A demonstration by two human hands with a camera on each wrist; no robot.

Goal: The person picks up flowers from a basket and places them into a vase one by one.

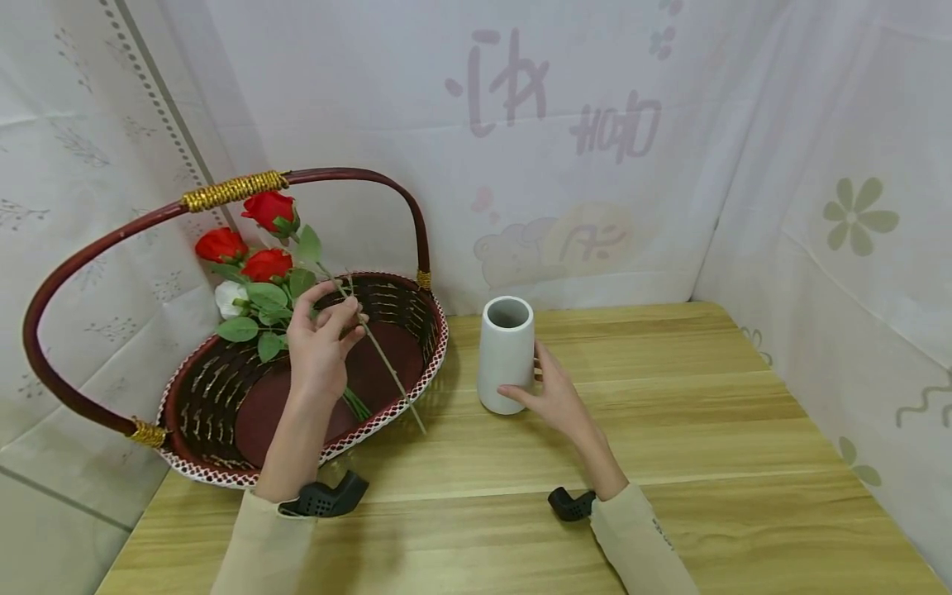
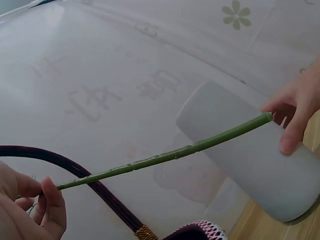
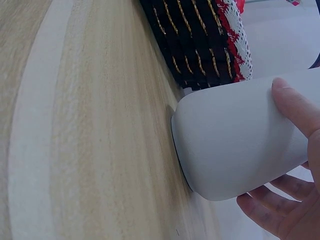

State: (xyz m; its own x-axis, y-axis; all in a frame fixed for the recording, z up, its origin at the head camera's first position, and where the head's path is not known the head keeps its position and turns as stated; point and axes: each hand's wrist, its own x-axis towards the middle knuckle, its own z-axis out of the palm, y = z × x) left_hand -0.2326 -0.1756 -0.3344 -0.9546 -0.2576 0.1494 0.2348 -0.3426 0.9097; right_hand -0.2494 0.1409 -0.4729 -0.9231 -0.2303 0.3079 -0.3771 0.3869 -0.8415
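Observation:
My left hand (image 1: 321, 339) pinches the thin green stem of a red rose (image 1: 271, 211) above the basket. In the left wrist view, the bare lower stem (image 2: 165, 156) slants from my fingers toward the vase, its cut end in front of the vase's side. The white vase (image 1: 506, 364) stands upright on the wooden table, its round mouth facing up. With thumb and fingers around its right side, my right hand (image 1: 554, 392) holds it. Two more red roses (image 1: 268, 264) and a white flower (image 1: 230, 299) lie with green leaves in the basket, partly behind my left hand.
The oval woven basket (image 1: 439, 347) with a white-and-red rim stands on the left of the table. Its tall dark-red handle (image 1: 357, 174) arches over the flowers. Printed white curtains (image 1: 610, 49) enclose the back and sides of the table (image 1: 669, 397).

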